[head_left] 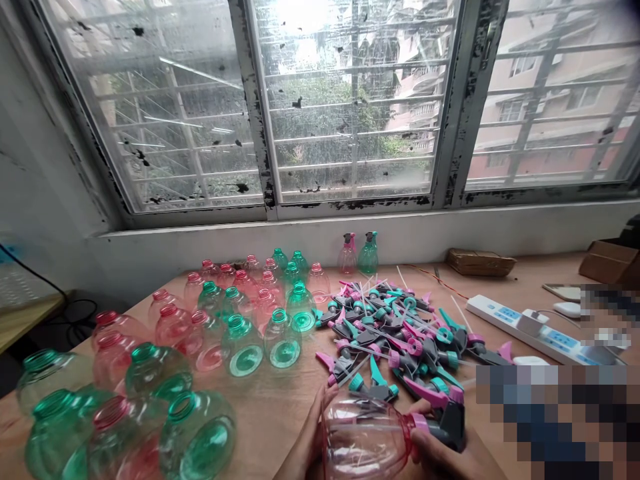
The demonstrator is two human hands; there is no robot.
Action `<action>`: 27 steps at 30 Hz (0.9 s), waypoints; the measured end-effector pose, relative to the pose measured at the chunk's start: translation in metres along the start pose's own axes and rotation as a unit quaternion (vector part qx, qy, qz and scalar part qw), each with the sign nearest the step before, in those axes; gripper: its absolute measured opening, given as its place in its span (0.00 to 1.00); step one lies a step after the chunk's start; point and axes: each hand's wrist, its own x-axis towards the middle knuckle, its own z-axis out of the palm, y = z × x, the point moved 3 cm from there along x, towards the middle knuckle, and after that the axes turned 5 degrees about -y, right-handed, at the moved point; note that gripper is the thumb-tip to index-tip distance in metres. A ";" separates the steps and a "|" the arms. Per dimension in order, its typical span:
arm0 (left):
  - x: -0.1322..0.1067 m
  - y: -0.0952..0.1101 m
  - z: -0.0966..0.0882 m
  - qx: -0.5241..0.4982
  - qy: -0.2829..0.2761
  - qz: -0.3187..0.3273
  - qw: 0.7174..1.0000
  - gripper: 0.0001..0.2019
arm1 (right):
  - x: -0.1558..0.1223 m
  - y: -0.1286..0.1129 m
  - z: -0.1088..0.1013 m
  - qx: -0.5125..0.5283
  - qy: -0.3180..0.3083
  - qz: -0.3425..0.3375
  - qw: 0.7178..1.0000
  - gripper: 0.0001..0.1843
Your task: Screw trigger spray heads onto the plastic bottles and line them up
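Bottle (365,437), left hand (312,427) cupping, right hand (436,453) gripping

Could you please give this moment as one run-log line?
left hand: holds pink bottle | right hand: grips spray head | spray head: at bottle's mouth | loose spray heads: piled beyond

Lit by daylight through the window (345,100), blown out at top centre; glinting on the held bottle (365,433); dim along the left wall (45,153); pixelated at lower right.

Glossy plastic bottle (367,437), smooth plastic spray head (453,421), matt wood-look tabletop (270,400).
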 end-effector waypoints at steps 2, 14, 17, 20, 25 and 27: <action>0.005 0.003 0.004 -0.003 0.006 0.000 1.000 0.45 | 0.001 0.000 -0.001 0.005 -0.006 -0.005 1.000 0.31; -0.014 0.012 -0.001 0.049 -0.014 0.009 0.999 0.43 | 0.000 -0.008 0.005 0.040 -0.016 0.000 0.999 0.30; -0.015 0.018 0.003 0.052 -0.031 0.002 0.998 0.43 | 0.000 -0.008 0.005 0.031 -0.016 -0.005 0.999 0.30; -0.011 0.016 0.002 0.052 -0.033 0.007 0.998 0.48 | 0.001 -0.005 0.002 0.022 -0.019 -0.011 1.000 0.28; -0.006 -0.001 -0.009 0.025 0.003 -0.007 1.000 0.50 | 0.003 0.003 0.000 0.024 -0.025 -0.002 0.999 0.30; -0.002 -0.008 -0.012 0.005 0.024 -0.029 0.999 0.52 | 0.003 0.004 0.000 0.030 -0.022 -0.007 0.999 0.30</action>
